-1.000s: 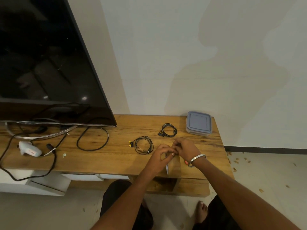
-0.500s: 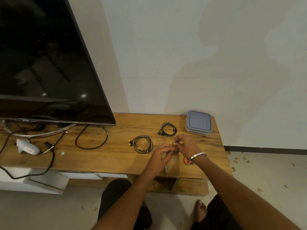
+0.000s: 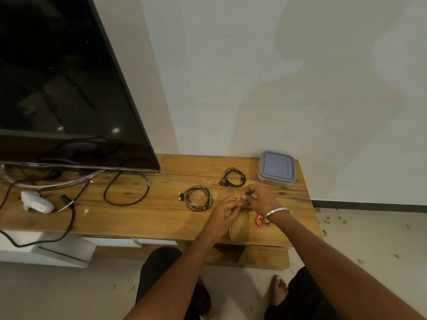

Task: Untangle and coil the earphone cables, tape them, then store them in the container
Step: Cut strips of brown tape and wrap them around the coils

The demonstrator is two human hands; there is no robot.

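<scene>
Earphone cables: two black coiled earphone cables (image 3: 199,198) lie unmoved.
Tape: both hands, left (image 3: 225,212) and right (image 3: 260,199), still pinch brown tape (image 3: 241,224), raised slightly.
Meaning: taping likely next.

Dim, warm indoor light — a soft glow pools mid tabletop (image 3: 161,218), w/ two small highlights glinting on the dark TV screen (image 3: 57,88). Broad soft shadow patches on the wall (image 3: 300,77). Wide-angle lens bends edges — focus fairly sharp, slight softness at the corners.
</scene>
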